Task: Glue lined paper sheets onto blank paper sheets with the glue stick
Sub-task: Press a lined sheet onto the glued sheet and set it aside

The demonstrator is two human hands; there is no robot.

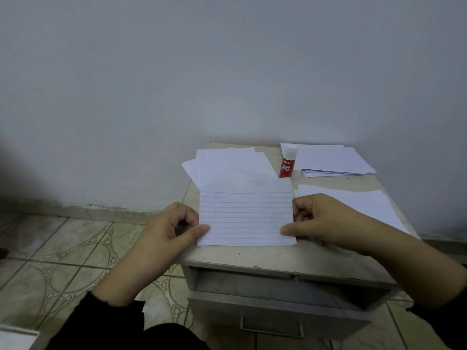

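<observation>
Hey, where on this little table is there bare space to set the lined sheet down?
Bare top shows along the front edge of the table, below the held lined sheet, and in a strip between the right rear stack and the right front sheet. The back is crowded: left stack, glue stick.

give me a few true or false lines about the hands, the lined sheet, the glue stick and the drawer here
1. Both hands pinch the lined sheet: the left hand its left edge, the right hand its right edge. True.
2. The glue stick lies flat on its side. False: it stands upright at the back of the small table.
3. The right hand holds the glue stick. False: the stick stands apart, touched by no hand.
4. The drawer under the tabletop is pulled partly open. True.
5. More paper sheets lie right of the glue stick. True.
</observation>
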